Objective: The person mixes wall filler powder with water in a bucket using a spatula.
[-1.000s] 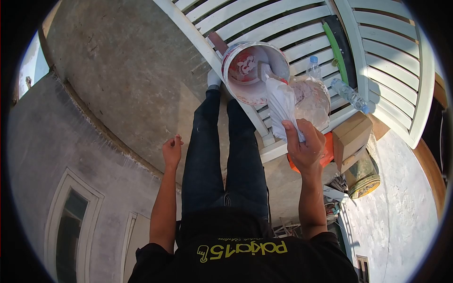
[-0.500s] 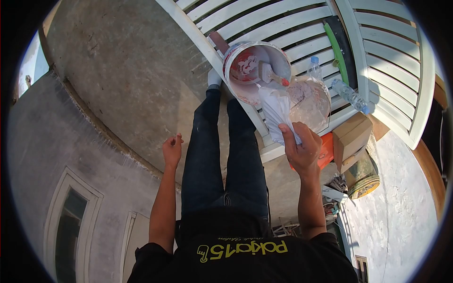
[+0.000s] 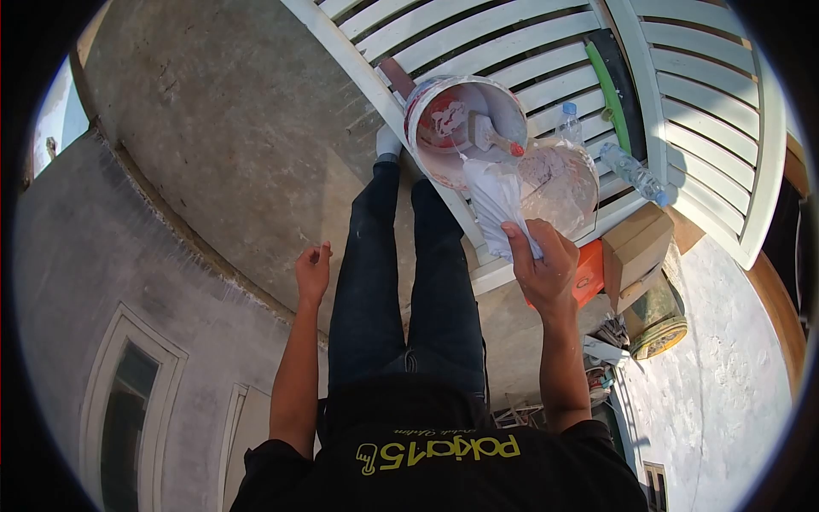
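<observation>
My right hand point(image 3: 546, 264) is closed around the gathered end of a white plastic bag point(image 3: 496, 200). The bag's far end reaches over the rim of a paint-stained bucket point(image 3: 416, 111), where a thin pale strand hangs at its tip. Reddish and white residue coats the bucket's inside. A wide paintbrush point(image 3: 482, 132) with a red-tipped handle lies across the bucket opening. Beside the bag is a round, whitish, smeared lid or tub point(image 3: 567, 192), partly covered by it. My left hand point(image 3: 313, 271) hangs by my left thigh, fingers curled in with nothing in them.
The bucket stands on a white slatted bench point(image 3: 546, 90). Two clear plastic bottles, one upright point(image 3: 569, 126) and one lying point(image 3: 633, 175), are near a green strip point(image 3: 607, 98). At the bench's end are a cardboard box point(image 3: 636, 247), an orange item point(image 3: 590, 275) and another bucket point(image 3: 659, 328).
The bag has shifted slightly and its tip now shows a thin strand over the bucket. My right hand stays nearly in place; my left hand has barely moved.
</observation>
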Tool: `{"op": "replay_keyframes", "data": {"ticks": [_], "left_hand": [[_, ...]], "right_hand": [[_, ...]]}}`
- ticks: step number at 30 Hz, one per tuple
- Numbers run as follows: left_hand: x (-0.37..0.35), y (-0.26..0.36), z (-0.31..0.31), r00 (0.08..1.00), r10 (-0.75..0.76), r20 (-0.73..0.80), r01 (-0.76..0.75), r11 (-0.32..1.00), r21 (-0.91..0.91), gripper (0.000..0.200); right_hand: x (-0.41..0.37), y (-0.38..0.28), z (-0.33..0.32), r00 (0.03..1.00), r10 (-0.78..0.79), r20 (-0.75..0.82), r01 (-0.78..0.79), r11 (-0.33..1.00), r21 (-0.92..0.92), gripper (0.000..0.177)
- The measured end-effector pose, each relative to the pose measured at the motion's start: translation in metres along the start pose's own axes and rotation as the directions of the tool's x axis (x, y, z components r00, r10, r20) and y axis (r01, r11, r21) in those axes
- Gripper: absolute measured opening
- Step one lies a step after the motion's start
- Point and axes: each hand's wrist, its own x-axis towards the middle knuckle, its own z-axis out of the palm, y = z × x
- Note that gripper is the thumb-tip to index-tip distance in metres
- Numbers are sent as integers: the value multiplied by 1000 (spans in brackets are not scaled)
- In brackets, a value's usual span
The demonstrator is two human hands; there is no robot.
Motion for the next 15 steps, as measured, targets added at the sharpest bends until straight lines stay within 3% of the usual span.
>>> {"op": "replay_keyframes", "data": {"ticks": [15], "left_hand": [[3, -3, -1, 999, 34, -4, -34, 995, -88, 42]], "right_hand": [[4, 2, 5, 1000, -12, 10, 12, 1000, -12, 19]]}}
